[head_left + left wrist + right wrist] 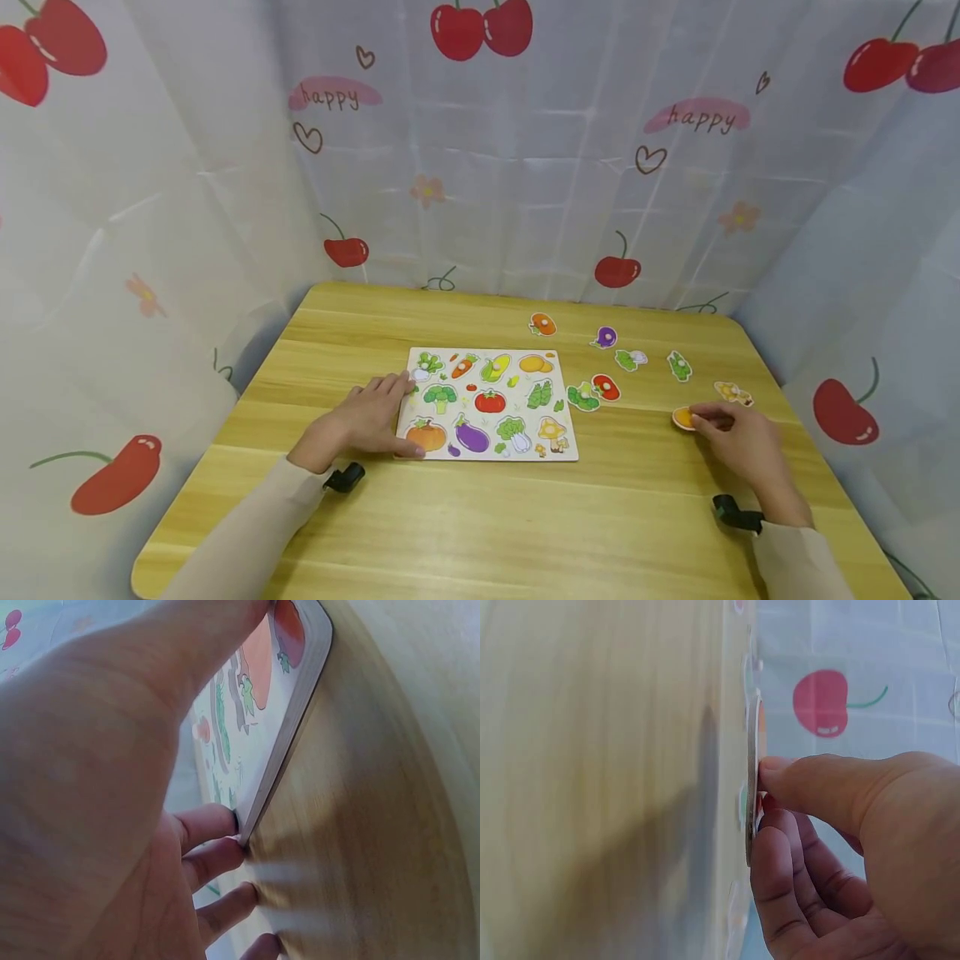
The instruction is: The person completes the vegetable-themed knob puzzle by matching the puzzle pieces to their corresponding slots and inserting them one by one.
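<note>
A puzzle board [438, 407] printed with vegetables lies on the wooden table. My left hand [372, 416] rests at its left side; the thumb lies over the near-left corner, and in the left wrist view the fingertips [225, 904] touch down by the board's edge. Off to the right, my right hand [742, 442] pinches a flat orange puzzle piece [683, 418] between thumb and fingers. In the right wrist view the piece [753, 817] is seen edge-on, close over the table, its picture mostly hidden.
Loose pieces lie right of and behind the board: a pumpkin [543, 324], an eggplant [606, 337], a cabbage [631, 359], a green vegetable [679, 366] and mushrooms [727, 392]. A tomato piece [607, 387] lies beside a green piece [582, 398] near the board's right edge. Curtains surround the table.
</note>
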Available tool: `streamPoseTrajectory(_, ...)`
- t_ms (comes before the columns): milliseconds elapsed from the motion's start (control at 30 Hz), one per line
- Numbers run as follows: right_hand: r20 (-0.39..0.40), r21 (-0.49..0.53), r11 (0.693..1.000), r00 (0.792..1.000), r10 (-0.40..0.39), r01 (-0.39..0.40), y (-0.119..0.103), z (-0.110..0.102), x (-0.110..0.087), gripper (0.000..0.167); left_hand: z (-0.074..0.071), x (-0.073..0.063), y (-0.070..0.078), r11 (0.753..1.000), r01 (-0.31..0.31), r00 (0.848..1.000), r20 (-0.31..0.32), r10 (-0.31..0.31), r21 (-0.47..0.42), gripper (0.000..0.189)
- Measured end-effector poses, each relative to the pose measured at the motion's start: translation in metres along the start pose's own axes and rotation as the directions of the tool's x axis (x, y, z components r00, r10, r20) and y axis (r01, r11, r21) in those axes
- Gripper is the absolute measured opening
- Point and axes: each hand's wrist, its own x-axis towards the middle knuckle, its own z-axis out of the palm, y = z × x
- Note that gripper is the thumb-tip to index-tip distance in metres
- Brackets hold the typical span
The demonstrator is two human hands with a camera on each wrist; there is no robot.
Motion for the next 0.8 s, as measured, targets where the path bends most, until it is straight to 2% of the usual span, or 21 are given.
streamPoseTrajectory(233,0.016,0.049,0.998,0.999,-0.048,0.048,-0.026,0.005,0.012,0.015,0.0,0.002,0.0,1.0,-0.002,1.0,0.001,0.002,0.005,0.135)
streamPoseTrajectory(400,0.029,0.09,0.994,0.998,-0.058,0.055,-0.043,0.016,0.021,0.012,-0.002,0.001,0.0,1.0,-0.005,1.0,0.004,0.005,0.012,0.137)
streamPoseTrajectory(800,0.025,0.122,0.982,0.988,-0.15,0.146,-0.082,0.041,0.045,0.01,-0.004,0.0,0.002,1.0,-0.011,1.0,0.011,0.011,0.017,0.137)
